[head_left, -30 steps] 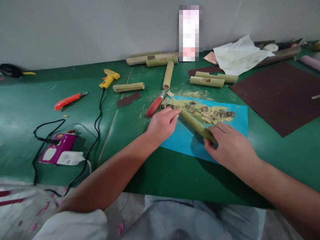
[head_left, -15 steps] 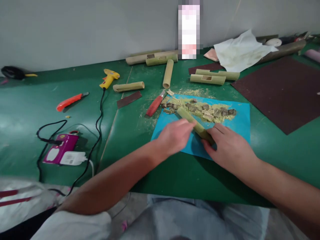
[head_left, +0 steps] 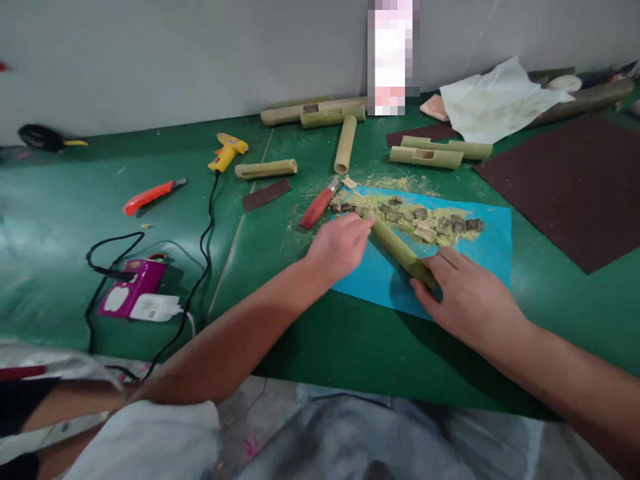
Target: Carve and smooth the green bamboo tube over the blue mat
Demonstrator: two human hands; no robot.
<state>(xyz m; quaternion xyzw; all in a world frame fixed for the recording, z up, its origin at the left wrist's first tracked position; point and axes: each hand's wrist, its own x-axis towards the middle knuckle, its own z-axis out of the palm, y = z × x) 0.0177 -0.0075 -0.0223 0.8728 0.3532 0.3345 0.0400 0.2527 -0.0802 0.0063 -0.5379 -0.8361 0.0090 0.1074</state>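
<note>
A length of green bamboo tube (head_left: 397, 245) lies slantwise over a blue sheet (head_left: 380, 290). My right hand (head_left: 465, 287) grips its near end, thumb underneath and fingers on top. At the far end, my left hand (head_left: 340, 247) is closed with its fingertips against the tube; whatever may be pinched in them is hidden. Dark bamboo chips (head_left: 420, 213) and pale shavings (head_left: 447, 232) are heaped on the sheet beyond the tube. Left of the heap lies a red-handled knife (head_left: 317, 207).
Cut bamboo tubes (head_left: 425, 157) lie farther back. A yellow glue gun (head_left: 227, 153), an orange utility knife (head_left: 153, 197) and a purple power strip (head_left: 133, 290) with cords sit left. A dark brown sheet (head_left: 565, 193) covers the right. Another person's arm (head_left: 65, 407) shows at lower left.
My left hand has slid along the tube to its far end, away from my right hand. My right hand keeps its grip. The camera view has shifted slightly left.
</note>
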